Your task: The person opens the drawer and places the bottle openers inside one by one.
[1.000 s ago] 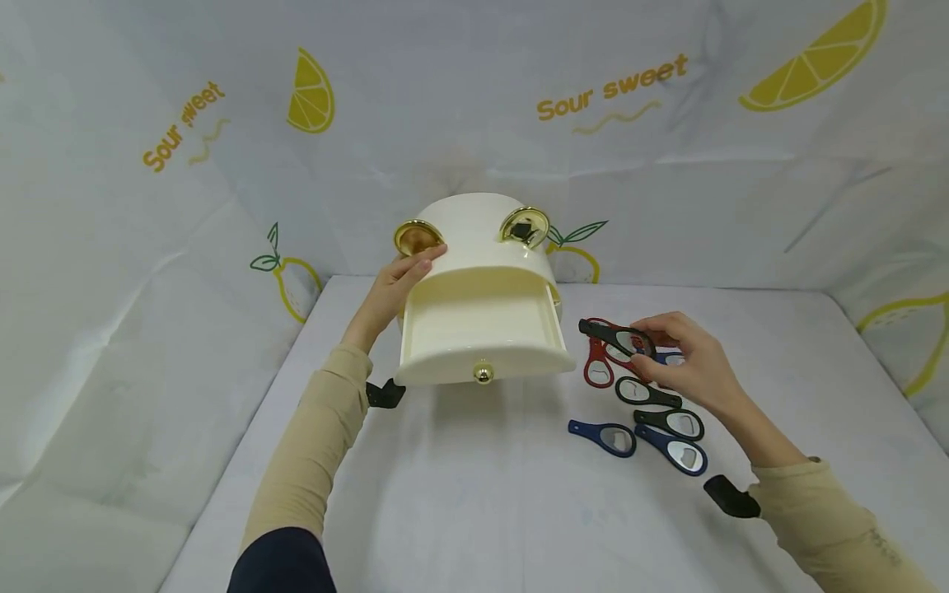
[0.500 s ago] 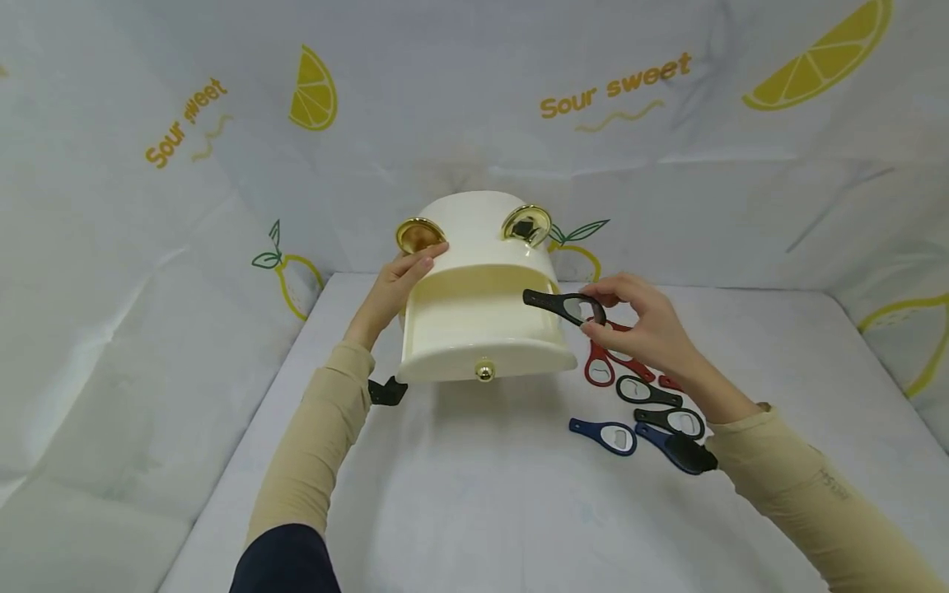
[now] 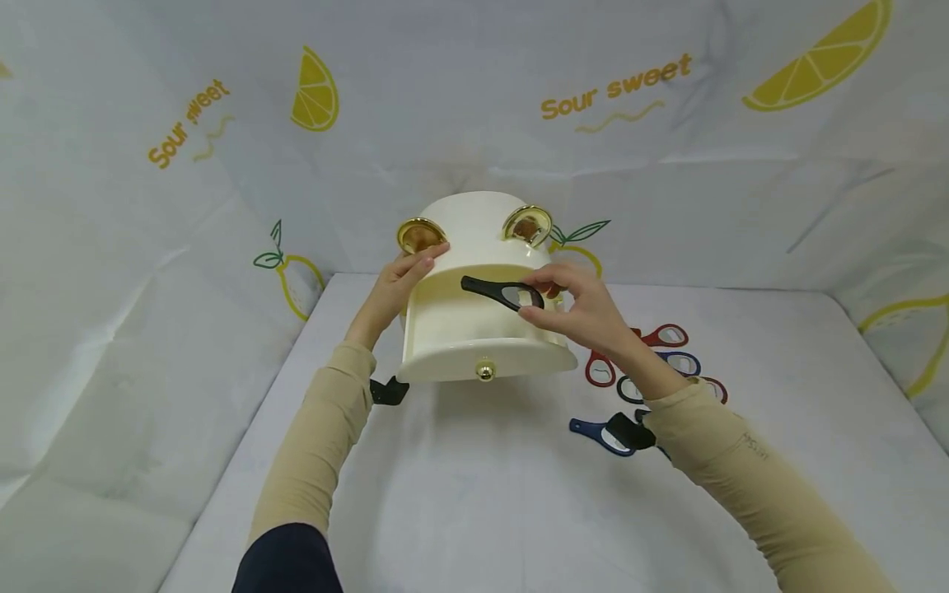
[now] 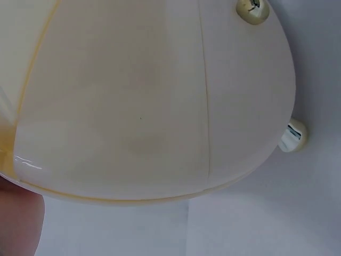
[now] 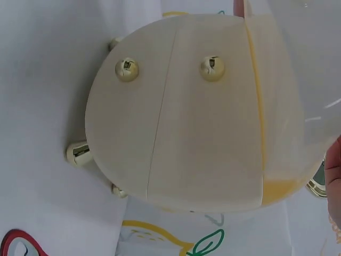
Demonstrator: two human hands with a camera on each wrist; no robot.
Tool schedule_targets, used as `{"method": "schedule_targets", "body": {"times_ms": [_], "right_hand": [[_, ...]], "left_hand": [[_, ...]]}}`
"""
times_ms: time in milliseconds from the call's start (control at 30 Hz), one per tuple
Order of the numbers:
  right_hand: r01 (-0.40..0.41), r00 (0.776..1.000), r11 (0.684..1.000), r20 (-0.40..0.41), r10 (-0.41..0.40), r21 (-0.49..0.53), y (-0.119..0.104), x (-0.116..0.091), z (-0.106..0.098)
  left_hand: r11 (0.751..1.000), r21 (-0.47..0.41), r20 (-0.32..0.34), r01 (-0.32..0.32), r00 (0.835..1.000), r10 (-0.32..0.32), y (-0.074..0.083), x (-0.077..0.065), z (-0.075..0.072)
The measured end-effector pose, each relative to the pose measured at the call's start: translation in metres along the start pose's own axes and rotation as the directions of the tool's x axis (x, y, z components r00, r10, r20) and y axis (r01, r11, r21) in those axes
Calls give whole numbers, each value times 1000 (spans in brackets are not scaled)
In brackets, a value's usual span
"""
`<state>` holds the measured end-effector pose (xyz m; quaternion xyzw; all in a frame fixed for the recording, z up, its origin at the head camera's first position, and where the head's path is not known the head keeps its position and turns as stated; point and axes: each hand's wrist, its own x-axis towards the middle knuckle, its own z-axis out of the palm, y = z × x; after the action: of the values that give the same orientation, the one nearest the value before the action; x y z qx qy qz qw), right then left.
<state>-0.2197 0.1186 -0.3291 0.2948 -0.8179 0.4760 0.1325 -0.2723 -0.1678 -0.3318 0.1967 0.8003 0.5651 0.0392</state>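
A cream storage box [image 3: 478,214] with two gold ear-like discs stands at the back of the table, its drawer [image 3: 485,360] pulled out. Along the box's upper left side, below one gold disc [image 3: 420,236], my left hand [image 3: 393,288] rests with extended fingers. My right hand [image 3: 578,306] pinches a black-rimmed bottle opener [image 3: 489,288] by its rounded end, over the drawer with the handle pointing left. The right wrist view shows the box front [image 5: 208,138] with two gold knobs and gold feet; the opener is not visible there.
Several more bottle openers lie right of the box, including a red one [image 3: 665,334] and a blue one [image 3: 680,362]. The right forearm covers part of them. A lemon-printed white cloth [image 3: 460,99] hangs behind the table.
My right hand has carried the black bottle opener leftward from the pile to above the drawer. My left hand stays at the box.
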Motion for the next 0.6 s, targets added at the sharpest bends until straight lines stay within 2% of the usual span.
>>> {"method": "schedule_targets", "body": {"times_ms": [100, 200, 300, 400, 500, 600], "right_hand": [[-8, 1000, 1000, 21, 8, 16, 0, 4, 8], [-63, 995, 997, 76, 60, 34, -4, 8, 13], [-128, 982, 991, 146, 120, 47, -7, 11, 17], [-156, 969, 988, 198, 148, 23, -9, 14, 18], [-154, 961, 988, 230, 156, -27, -10, 18, 20], [-111, 960, 989, 246, 132, -97, -10, 22, 22]], "left_hand": [[1000, -3, -8, 2, 1000, -2, 0, -1, 1], [1000, -16, -17, -4, 1000, 3, 0, -1, 2], [1000, -24, -23, -13, 1000, 13, 0, -2, 4], [1000, -23, -30, -22, 999, 21, 0, -2, 4], [999, -28, -36, -31, 999, 30, 0, -1, 4], [998, -40, -34, -40, 999, 39, 0, -1, 4]]}}
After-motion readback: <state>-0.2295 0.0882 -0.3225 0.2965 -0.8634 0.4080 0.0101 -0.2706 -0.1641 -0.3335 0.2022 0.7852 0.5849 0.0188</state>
